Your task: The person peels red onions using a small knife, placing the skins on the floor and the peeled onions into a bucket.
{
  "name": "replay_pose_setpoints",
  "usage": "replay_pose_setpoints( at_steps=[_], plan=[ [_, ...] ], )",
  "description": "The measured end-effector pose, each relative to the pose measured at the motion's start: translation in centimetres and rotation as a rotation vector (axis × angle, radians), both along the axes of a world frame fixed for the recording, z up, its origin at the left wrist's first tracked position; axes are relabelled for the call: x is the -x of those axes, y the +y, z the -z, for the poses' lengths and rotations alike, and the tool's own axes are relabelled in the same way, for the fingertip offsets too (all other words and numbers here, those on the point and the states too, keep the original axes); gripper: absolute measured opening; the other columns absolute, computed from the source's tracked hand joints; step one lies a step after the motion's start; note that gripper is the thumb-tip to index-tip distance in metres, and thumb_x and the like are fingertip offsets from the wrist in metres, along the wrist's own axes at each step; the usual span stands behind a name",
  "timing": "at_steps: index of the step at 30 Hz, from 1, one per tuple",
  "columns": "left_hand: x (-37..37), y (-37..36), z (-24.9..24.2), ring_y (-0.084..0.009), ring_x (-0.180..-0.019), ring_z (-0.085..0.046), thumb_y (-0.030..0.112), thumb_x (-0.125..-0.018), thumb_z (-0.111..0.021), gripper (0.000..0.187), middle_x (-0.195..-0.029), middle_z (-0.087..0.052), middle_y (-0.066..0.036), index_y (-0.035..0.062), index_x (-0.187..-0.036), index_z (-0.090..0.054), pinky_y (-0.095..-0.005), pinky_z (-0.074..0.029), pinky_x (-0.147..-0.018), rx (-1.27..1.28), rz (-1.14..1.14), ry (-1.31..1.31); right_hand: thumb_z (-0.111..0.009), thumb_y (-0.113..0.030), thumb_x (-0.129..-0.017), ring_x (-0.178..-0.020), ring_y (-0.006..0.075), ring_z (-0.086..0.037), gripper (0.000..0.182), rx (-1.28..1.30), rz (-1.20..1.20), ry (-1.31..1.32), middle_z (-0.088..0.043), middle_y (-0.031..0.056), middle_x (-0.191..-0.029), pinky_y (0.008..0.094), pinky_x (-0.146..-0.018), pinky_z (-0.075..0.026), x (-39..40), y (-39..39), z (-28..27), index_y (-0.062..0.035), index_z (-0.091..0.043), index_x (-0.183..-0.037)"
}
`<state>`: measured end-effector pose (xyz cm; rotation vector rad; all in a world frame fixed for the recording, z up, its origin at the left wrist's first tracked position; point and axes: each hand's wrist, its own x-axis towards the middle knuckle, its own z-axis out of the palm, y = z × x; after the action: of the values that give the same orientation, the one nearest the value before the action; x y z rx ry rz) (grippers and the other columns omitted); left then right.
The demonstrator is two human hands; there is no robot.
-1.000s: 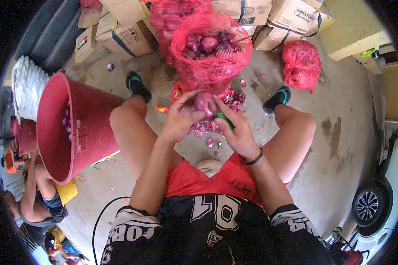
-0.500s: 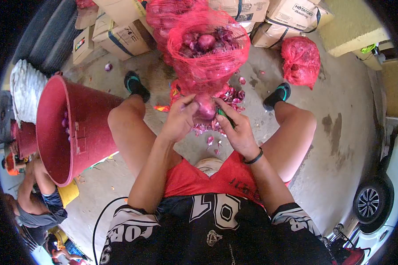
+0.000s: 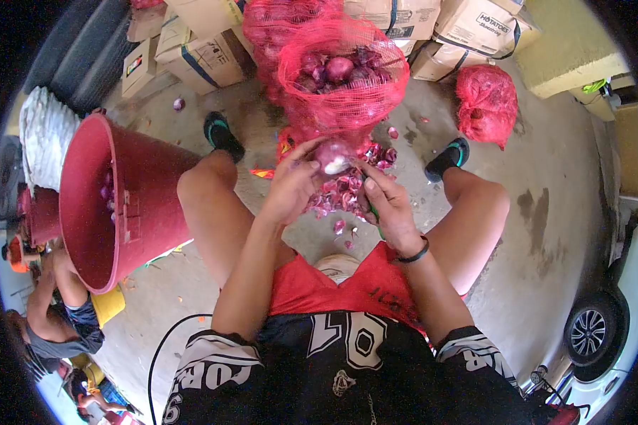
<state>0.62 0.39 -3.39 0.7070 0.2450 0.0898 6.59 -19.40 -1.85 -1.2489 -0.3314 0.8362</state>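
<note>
My left hand (image 3: 290, 185) is closed around a red onion (image 3: 331, 150), which shows a pale cut patch on its lower side. My right hand (image 3: 391, 211) grips a small knife with a green handle (image 3: 374, 212); its thin blade, blurred, points up toward the onion. Just beyond my hands stands an open red mesh sack (image 3: 347, 113) filled with red onions. Below the onion, purple skins and scraps (image 3: 340, 195) lie in a heap on the floor between my feet.
At my left leans a big red tub (image 3: 152, 205) with some onions inside. Cardboard boxes (image 3: 205, 60) line the back, and a tied red sack (image 3: 486, 106) sits at the right. Another person (image 3: 57, 312) is at the far left; a car wheel (image 3: 590, 331) shows at the right.
The onion has turned, and a white cut patch now shows on it. My right hand has drawn slightly down and away from it with the knife. The view has shifted a little.
</note>
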Motion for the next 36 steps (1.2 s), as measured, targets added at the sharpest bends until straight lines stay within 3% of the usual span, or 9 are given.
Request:
replay_pose_setpoints(
  at_steps=[5, 9, 14, 23, 26, 28, 31, 34, 36],
  plan=[
    [0.1, 0.0, -0.1, -0.0228, -0.113, -0.058, 0.005, -0.087, -0.064, 0.050, -0.124, -0.058, -0.011, 0.0002, -0.134, -0.047, -0.0385, -0.047, -0.098, -0.318, 0.049, 0.072, -0.051, -0.025, -0.102, -0.058, 0.0031, -0.040, 0.043, -0.011, 0.015, -0.059, -0.049, -0.0065, -0.073, 0.0194, -0.052, -0.031, 0.5, 0.3, 0.4, -0.0048, -0.049, -0.139],
    [0.3, -0.1, -0.2, -0.0181, -0.108, -0.058, 0.004, -0.084, -0.068, 0.046, -0.120, -0.059, -0.007, 0.0004, -0.128, -0.053, -0.0332, -0.047, -0.093, -0.414, 0.024, 0.029, -0.049, -0.027, -0.102, -0.055, 0.0040, -0.039, 0.044, -0.022, 0.101, 0.096, -0.047, -0.0061, -0.067, 0.0190, -0.048, -0.030, -0.5, -0.1, -0.9, -0.0064, -0.046, -0.142],
    [0.8, 0.4, 0.2, -0.0202, -0.108, -0.059, 0.004, -0.081, -0.071, 0.051, -0.119, -0.060, -0.008, 0.0029, -0.129, -0.052, -0.0352, -0.048, -0.095, -0.289, 0.066, -0.050, -0.047, -0.033, -0.102, -0.053, 0.0041, -0.040, 0.050, 0.006, 0.182, 0.079, -0.046, -0.0034, -0.072, 0.0178, -0.045, -0.030, -2.4, -1.0, -0.4, -0.0111, -0.038, -0.146],
    [0.6, -0.5, -0.3, -0.0292, -0.115, -0.059, 0.004, -0.086, -0.066, 0.050, -0.124, -0.058, -0.013, 0.0056, -0.131, -0.043, -0.0485, -0.052, -0.093, 0.052, 0.032, -0.060, -0.047, -0.034, -0.103, -0.052, 0.0048, -0.040, 0.047, 0.035, 0.457, 0.091, -0.048, -0.0041, -0.073, 0.0180, -0.045, -0.029, -3.2, -0.9, 0.5, -0.0125, -0.043, -0.144],
    [0.4, -0.6, 0.0, -0.0257, -0.108, -0.060, -0.001, -0.086, -0.064, 0.043, -0.117, -0.059, -0.011, 0.0076, -0.124, -0.045, -0.0470, -0.052, -0.092, 0.079, -0.043, -0.024, -0.047, -0.033, -0.103, -0.053, 0.0052, -0.039, 0.048, 0.238, 0.381, -0.057, -0.049, -0.0036, -0.074, 0.0193, -0.047, -0.030, -2.6, -0.2, -0.1, -0.0116, -0.042, -0.145],
    [0.2, -1.0, -0.2, -0.0234, -0.103, -0.061, -0.004, -0.085, -0.063, 0.040, -0.111, -0.059, -0.008, 0.0086, -0.119, -0.046, -0.0451, -0.052, -0.091, 0.074, -0.096, 0.010, -0.047, -0.029, -0.102, -0.074, 0.0099, -0.051, 0.050, 0.410, 0.174, -0.279, -0.059, 0.0046, -0.093, 0.0245, -0.063, -0.043, -2.4, -0.6, 0.9, -0.0056, -0.040, -0.145],
    [0.0, -1.5, -0.5, -0.0220, -0.101, -0.061, -0.006, -0.084, -0.065, 0.039, -0.108, -0.059, -0.007, 0.0087, -0.116, -0.047, -0.0423, -0.052, -0.091, 0.042, -0.170, 0.021, -0.051, -0.026, -0.100, -0.090, 0.0190, -0.062, 0.053, 0.466, 0.061, -0.448, -0.064, 0.0194, -0.109, 0.0338, -0.082, -0.050, -1.1, 0.1, 0.6, -0.0015, -0.037, -0.145],
    [-0.4, -1.9, -0.1, -0.0200, -0.100, -0.061, -0.008, -0.083, -0.067, 0.039, -0.107, -0.059, -0.006, 0.0080, -0.113, -0.049, -0.0388, -0.052, -0.090, -0.001, -0.179, 0.010, -0.056, -0.022, -0.096, -0.090, 0.0339, -0.067, 0.056, 0.474, 0.029, -0.619, -0.061, 0.0291, -0.107, 0.0389, -0.082, -0.050, 0.2, 1.1, -3.0, -0.0031, -0.037, -0.145],
    [-0.4, -2.0, 0.0, -0.0187, -0.100, -0.061, -0.009, -0.081, -0.068, 0.039, -0.107, -0.059, -0.005, 0.0075, -0.111, -0.049, -0.0367, -0.053, -0.090, -0.007, -0.161, 0.041, -0.056, -0.021, -0.096, -0.092, 0.0376, -0.066, 0.056, 0.393, 0.057, -0.713, -0.062, 0.0289, -0.107, 0.0397, -0.080, -0.051, 0.3, 1.4, -2.1, -0.0037, -0.036, -0.146]
  ],
)
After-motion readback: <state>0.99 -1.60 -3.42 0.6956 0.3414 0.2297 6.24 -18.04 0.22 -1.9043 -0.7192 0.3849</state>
